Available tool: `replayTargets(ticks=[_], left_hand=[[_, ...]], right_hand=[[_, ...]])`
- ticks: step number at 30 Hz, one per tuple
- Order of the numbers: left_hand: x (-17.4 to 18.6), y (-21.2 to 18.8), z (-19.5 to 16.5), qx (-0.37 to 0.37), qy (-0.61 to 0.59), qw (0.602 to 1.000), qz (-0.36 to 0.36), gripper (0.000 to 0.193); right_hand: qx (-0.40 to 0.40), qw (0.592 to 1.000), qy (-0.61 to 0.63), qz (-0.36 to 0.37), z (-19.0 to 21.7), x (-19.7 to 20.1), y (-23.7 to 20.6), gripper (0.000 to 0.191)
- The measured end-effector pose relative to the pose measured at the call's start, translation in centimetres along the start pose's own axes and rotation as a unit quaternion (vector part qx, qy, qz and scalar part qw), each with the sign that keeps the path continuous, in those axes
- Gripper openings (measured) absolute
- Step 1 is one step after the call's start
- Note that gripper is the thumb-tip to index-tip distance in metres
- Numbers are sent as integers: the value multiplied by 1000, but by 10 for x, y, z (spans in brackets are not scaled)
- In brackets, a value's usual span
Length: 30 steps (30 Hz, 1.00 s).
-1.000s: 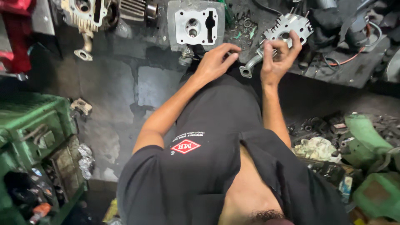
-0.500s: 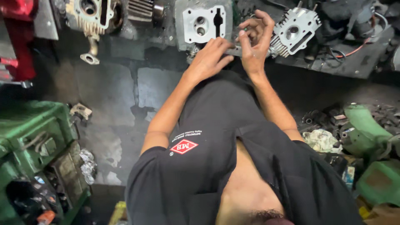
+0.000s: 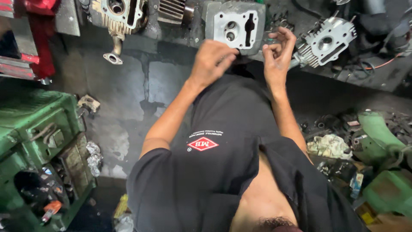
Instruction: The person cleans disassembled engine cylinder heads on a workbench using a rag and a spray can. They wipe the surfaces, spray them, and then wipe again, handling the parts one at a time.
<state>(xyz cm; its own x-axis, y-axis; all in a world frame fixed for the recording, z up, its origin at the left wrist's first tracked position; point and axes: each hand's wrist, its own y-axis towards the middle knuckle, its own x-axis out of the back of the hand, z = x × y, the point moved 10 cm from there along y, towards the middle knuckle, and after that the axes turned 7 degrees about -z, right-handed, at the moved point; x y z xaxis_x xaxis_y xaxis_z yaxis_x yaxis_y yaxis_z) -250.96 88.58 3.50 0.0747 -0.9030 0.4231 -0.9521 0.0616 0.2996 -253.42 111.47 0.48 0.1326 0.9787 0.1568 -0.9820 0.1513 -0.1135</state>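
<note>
Grimy and dark, the worktop (image 3: pixel 369 81) runs across the far side of the scene, crowded with engine parts. Both forearms reach out from a black shirt toward its near edge, elbows bent, the two hands raised close together but apart.

On the left, the left hand (image 3: pixel 212 60) is turned palm down, wrist slightly cocked, its fingers (image 3: pixel 227 50) curled loosely and touching the near lower edge of a grey cylinder head (image 3: pixel 234 25) that lies flat-face-up on the worktop. Whether those fingers grip anything cannot be told; they rest against the metal.

Just to the right, the right hand (image 3: pixel 278 53) stands more upright, palm turned toward the left hand, thumb and forefinger pinched together near the tips with the other fingers fanned upward. Something small may sit in that pinch, but it is too small to make out.

Farther right lies a second finned cylinder head (image 3: pixel 326 43), tilted, well clear of both hands. At the far left sits another engine casting (image 3: pixel 118 13) with a flanged pipe hanging below it. A green machine (image 3: pixel 38 129) stands at the near left, and a crumpled rag (image 3: pixel 328 146) lies among green parts at the right.
</note>
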Motion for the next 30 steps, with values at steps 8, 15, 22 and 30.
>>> replayTargets(ticks=[8,15,22,30], left_hand=[[27,-20,61,176,15,982,-68,119],[-8,-18,72,198,36,980,5,129],[-6,-14,60,186,71,978,-66,115],[-1,-5,36,172,96,976,-90,110]], right_hand=[[-59,994,-93,21,-17,-25,-8,65],[-48,993,-112,-5,-12,-27,1,63],[-41,989,-143,10,-14,-21,12,52],[328,890,-309,72,105,-36,22,30]])
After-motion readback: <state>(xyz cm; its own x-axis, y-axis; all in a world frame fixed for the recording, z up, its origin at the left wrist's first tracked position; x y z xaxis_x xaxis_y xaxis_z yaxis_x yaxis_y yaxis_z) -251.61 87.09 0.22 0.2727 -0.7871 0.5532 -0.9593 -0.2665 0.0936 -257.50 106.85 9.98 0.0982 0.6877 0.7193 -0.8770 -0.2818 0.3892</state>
